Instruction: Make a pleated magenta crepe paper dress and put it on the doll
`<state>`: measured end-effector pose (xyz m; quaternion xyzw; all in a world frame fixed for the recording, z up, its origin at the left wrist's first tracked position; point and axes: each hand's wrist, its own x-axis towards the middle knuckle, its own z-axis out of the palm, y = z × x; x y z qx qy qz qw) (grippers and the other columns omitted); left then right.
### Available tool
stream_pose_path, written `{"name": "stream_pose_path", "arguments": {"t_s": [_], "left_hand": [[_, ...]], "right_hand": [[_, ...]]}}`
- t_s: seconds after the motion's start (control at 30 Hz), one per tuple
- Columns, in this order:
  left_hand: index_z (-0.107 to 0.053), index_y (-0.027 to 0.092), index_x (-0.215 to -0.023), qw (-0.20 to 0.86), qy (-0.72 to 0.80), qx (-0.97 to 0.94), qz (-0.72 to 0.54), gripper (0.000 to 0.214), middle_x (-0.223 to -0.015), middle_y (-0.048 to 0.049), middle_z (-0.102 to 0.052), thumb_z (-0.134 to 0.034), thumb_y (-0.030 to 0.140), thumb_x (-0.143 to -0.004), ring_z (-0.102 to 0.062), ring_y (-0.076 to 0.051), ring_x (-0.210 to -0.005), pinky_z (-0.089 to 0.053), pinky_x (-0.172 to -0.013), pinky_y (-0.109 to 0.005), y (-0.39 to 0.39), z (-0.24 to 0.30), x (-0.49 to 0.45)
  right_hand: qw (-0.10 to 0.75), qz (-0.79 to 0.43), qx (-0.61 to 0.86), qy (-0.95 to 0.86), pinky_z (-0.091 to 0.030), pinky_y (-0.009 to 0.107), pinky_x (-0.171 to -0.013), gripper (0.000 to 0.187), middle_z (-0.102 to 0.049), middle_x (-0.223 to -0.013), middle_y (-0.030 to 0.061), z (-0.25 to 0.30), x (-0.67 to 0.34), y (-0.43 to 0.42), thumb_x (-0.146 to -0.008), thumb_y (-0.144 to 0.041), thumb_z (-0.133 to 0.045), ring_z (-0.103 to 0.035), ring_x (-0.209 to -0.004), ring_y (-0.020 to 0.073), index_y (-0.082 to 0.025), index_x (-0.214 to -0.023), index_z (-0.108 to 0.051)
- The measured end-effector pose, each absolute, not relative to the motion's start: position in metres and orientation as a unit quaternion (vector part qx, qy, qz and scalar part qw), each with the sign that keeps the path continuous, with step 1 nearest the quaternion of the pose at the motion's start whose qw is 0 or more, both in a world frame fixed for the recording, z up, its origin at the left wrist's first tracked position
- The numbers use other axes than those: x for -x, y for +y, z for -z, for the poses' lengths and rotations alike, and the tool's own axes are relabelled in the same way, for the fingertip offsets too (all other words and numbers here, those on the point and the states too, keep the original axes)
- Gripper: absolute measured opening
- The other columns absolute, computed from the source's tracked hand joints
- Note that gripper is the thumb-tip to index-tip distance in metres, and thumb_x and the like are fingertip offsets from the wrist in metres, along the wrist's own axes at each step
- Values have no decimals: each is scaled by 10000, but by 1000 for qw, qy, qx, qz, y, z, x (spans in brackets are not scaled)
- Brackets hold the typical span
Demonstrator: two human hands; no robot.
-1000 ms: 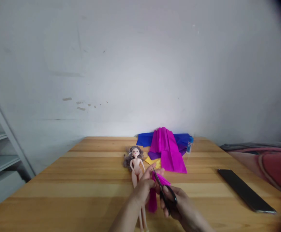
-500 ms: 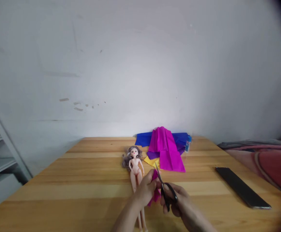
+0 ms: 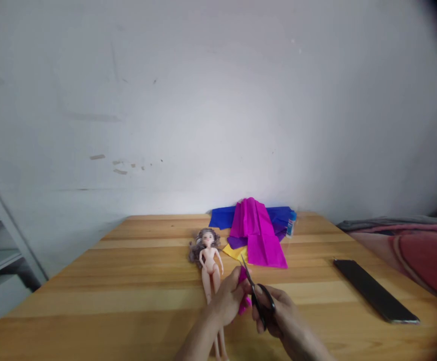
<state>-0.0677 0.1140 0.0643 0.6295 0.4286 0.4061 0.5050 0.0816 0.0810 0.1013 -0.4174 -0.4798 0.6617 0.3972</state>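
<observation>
Here, the right hand [image 3: 279, 311] is gripping scissors [image 3: 255, 298], pointing toward the table's far edge [image 3: 173, 217], beside a pink scrap [image 3: 245, 304] the left hand [image 3: 227, 298] is pinching.

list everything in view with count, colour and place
Wall: 1, whitish, background
Table: 1, light wood, centre
Doll: 1, greyish hair, on table
Large sheet: 1, magenta, table's far side
Blue sheet: 1, blue, behind large sheet
Purple sheet: 1, purple, under large sheet
Yellow sheet: 1, yellow, near doll
Bottle: 1, white and blue, right of sheets
Flat object: 1, black, table right
Shelving: 1 unit, pale grey, left
Fabric: count unclear, reddish and grey, right
Scissors: 1 pair, black handles, lower centre
Small piece: 1, magenta, lower centre
Left hand: 1, bare, holding small piece
Right hand: 1, bare, holding scissors
</observation>
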Motion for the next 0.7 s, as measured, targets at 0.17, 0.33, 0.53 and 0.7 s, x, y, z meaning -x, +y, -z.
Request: {"name": "stream_pose_path", "arguments": {"t_s": [0.17, 0.33, 0.53, 0.7], "left_hand": [[-480, 201, -1008, 507, 428, -631, -402, 382, -595, 48, -536, -401, 550, -874, -490, -104, -487, -323, -470, -207, 115, -61, 68], [-477, 196, -1070, 502, 424, -636, -406, 437, -623, 37, -551, -385, 574, -871, -491, -103, -503, -329, -483, -207, 116, -60, 69], [-465, 181, -1032, 510, 419, -637, -397, 477, -625, 30, -536, -392, 615, -848, -492, -100, -491, -328, -446, -196, 116, -63, 69], [-473, 176, -1021, 522, 402, -630, -410, 488, -628, 29, -537, -425, 623, -830, -484, -92, -482, -325, -438, -190, 114, -65, 68]], "right_hand": [[396, -653, 426, -485, -90, 183, -352, 573, -499, -441, -38, -98, -82, 81, -641, -714, -585, -345, -320, 29, -145, -686, -534], [392, -643, 431, -497, -86, 192, -359, 564, -449, -393, -53, -97, -85, 80, -656, -713, -575, -253, -313, 19, -153, -628, -514], [387, -624, 437, -519, -102, 195, -372, 569, -413, -382, -61, -92, -87, 81, -670, -719, -554, -242, -324, 23, -159, -591, -497], [396, -609, 433, -534, -127, 190, -376, 571, -399, -423, -66, -89, -90, 81, -661, -720, -566, -292, -344, 28, -153, -615, -524]]}}
